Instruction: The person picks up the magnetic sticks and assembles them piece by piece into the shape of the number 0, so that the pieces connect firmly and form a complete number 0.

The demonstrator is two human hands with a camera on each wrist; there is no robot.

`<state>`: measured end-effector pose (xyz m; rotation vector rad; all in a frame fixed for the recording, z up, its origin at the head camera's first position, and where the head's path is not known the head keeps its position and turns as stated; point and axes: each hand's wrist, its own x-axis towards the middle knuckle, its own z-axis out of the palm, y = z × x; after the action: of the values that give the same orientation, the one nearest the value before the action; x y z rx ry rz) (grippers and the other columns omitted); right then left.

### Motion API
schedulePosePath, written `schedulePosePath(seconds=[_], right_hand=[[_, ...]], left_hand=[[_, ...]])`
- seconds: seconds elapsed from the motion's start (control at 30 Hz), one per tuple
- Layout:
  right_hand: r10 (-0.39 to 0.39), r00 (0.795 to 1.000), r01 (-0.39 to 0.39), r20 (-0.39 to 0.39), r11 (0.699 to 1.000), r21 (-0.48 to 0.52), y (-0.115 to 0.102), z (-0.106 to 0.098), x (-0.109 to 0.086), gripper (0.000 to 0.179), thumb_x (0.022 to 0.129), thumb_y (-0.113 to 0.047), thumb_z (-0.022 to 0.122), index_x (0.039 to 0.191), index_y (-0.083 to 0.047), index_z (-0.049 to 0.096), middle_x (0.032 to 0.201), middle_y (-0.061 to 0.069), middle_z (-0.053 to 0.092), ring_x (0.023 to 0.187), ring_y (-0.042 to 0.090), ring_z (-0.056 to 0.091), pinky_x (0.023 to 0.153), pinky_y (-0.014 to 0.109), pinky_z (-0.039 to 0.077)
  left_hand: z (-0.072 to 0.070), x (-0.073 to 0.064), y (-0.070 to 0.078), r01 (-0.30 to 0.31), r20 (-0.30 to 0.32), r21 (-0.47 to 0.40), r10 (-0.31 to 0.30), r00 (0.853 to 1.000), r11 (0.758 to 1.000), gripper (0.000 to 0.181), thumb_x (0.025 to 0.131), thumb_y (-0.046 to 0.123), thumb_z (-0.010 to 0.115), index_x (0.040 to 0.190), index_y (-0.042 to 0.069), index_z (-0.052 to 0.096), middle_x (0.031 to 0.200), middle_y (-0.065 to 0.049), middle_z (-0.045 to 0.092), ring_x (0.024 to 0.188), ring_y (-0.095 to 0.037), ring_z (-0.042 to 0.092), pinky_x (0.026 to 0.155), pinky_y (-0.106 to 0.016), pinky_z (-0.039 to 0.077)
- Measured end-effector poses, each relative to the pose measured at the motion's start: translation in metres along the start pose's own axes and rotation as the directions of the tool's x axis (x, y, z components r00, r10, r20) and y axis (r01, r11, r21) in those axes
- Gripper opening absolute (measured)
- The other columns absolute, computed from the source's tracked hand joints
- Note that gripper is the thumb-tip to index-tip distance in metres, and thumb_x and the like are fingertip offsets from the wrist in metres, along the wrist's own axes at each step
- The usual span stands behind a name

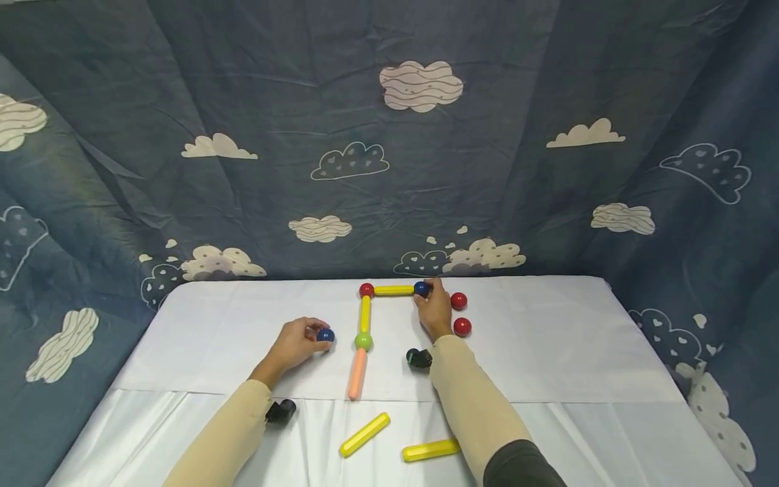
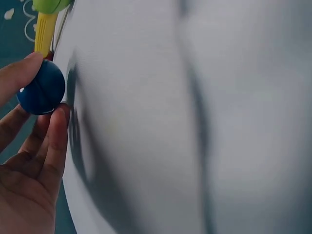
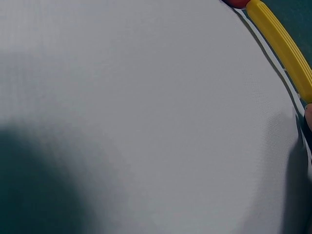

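My left hand [image 1: 298,343] pinches a blue ball [image 1: 325,335] between thumb and fingertips, left of the joined pieces; the left wrist view shows this blue ball [image 2: 43,88] up close. At the back of the table my right hand [image 1: 435,310] grips another blue ball [image 1: 421,289], which sits at the right end of a yellow rod [image 1: 393,290]. That rod runs left to a red ball [image 1: 366,290]. From there a second yellow rod [image 1: 365,314] comes down to a green ball [image 1: 363,341], with an orange-pink rod [image 1: 357,374] below it. The right wrist view catches only a fingertip [image 3: 308,115] at its edge.
Two loose red balls, one farther back [image 1: 459,301] and one nearer [image 1: 462,327], lie just right of my right hand. Two loose yellow rods lie in front, one slanted [image 1: 364,435] and one [image 1: 431,450] partly behind my right sleeve. A cloud-patterned curtain [image 1: 487,176] hangs behind the white table [image 1: 548,352].
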<state>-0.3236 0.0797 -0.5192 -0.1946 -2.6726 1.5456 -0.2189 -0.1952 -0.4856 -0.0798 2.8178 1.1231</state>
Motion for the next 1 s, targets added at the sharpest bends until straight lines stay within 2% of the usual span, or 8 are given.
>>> schedulePosePath(seconds=[0.13, 0.3, 0.43, 0.53, 0.7, 0.83, 1.0], right_hand=[[-0.008, 1.000, 0.008, -0.002, 1.000, -0.011, -0.002, 0.000, 0.001, 0.047, 0.091, -0.006, 0.064, 0.134, -0.004, 0.045, 0.124, 0.023, 0.055, 0.112, 0.032, 0.050, 0.103, 0.043, 0.040], [-0.043, 0.999, 0.042, -0.026, 0.999, -0.024, -0.005, 0.002, 0.004, 0.047, 0.091, -0.006, 0.064, 0.134, -0.004, 0.045, 0.124, 0.022, 0.055, 0.112, 0.032, 0.050, 0.103, 0.043, 0.039], [-0.023, 0.999, 0.023, -0.024, 1.000, -0.020, -0.006, 0.003, 0.004, 0.047, 0.091, -0.006, 0.064, 0.134, -0.004, 0.045, 0.126, 0.022, 0.054, 0.115, 0.033, 0.049, 0.104, 0.043, 0.038], [-0.004, 1.000, 0.004, -0.019, 1.000, -0.030, -0.004, 0.003, 0.003, 0.047, 0.092, -0.007, 0.064, 0.134, -0.006, 0.044, 0.128, 0.021, 0.053, 0.116, 0.032, 0.049, 0.105, 0.043, 0.038], [-0.022, 0.999, 0.021, -0.035, 0.999, -0.031, 0.000, 0.003, 0.003, 0.047, 0.091, -0.007, 0.064, 0.134, -0.005, 0.044, 0.127, 0.022, 0.054, 0.114, 0.033, 0.049, 0.103, 0.044, 0.039], [-0.018, 0.999, 0.017, -0.034, 0.999, -0.032, 0.002, 0.003, 0.002, 0.046, 0.091, -0.006, 0.064, 0.134, -0.004, 0.044, 0.128, 0.022, 0.054, 0.114, 0.033, 0.049, 0.104, 0.044, 0.039], [-0.017, 1.000, 0.017, -0.026, 1.000, -0.020, 0.000, 0.005, -0.001, 0.047, 0.091, -0.005, 0.064, 0.134, -0.005, 0.045, 0.130, 0.022, 0.053, 0.117, 0.033, 0.049, 0.104, 0.043, 0.039]], left_hand=[[0.002, -0.019, -0.004, -0.055, 0.011, -0.007, 0.055, 0.998, 0.998, 0.036, 0.075, 0.013, 0.083, 0.108, 0.010, 0.068, 0.093, -0.001, 0.063, 0.083, -0.014, 0.057, 0.074, -0.033, 0.049], [0.006, -0.045, -0.005, -0.117, 0.047, -0.038, 0.118, 0.992, 0.992, 0.038, 0.073, 0.009, 0.084, 0.107, 0.012, 0.068, 0.089, 0.002, 0.060, 0.079, -0.011, 0.055, 0.071, -0.028, 0.048], [0.009, -0.064, -0.003, -0.179, 0.082, -0.063, 0.184, 0.979, 0.982, 0.041, 0.072, 0.010, 0.084, 0.109, 0.011, 0.067, 0.089, 0.002, 0.059, 0.078, -0.011, 0.054, 0.068, -0.025, 0.047], [0.012, -0.076, -0.001, -0.243, 0.110, -0.082, 0.251, 0.962, 0.967, 0.044, 0.072, 0.011, 0.084, 0.111, 0.010, 0.065, 0.093, 0.002, 0.060, 0.078, -0.010, 0.055, 0.067, -0.024, 0.048], [0.018, -0.087, 0.001, -0.311, 0.148, -0.107, 0.325, 0.934, 0.944, 0.043, 0.074, 0.011, 0.083, 0.111, 0.011, 0.063, 0.094, 0.004, 0.060, 0.076, -0.006, 0.055, 0.068, -0.023, 0.049], [0.021, -0.092, 0.003, -0.334, 0.198, -0.112, 0.351, 0.915, 0.936, 0.038, 0.076, 0.013, 0.082, 0.108, 0.013, 0.064, 0.090, 0.007, 0.058, 0.075, -0.006, 0.052, 0.067, -0.023, 0.048], [0.024, -0.096, 0.004, -0.343, 0.230, -0.110, 0.359, 0.904, 0.933, 0.036, 0.076, 0.015, 0.081, 0.108, 0.016, 0.064, 0.093, 0.009, 0.058, 0.077, -0.007, 0.052, 0.068, -0.023, 0.047]])
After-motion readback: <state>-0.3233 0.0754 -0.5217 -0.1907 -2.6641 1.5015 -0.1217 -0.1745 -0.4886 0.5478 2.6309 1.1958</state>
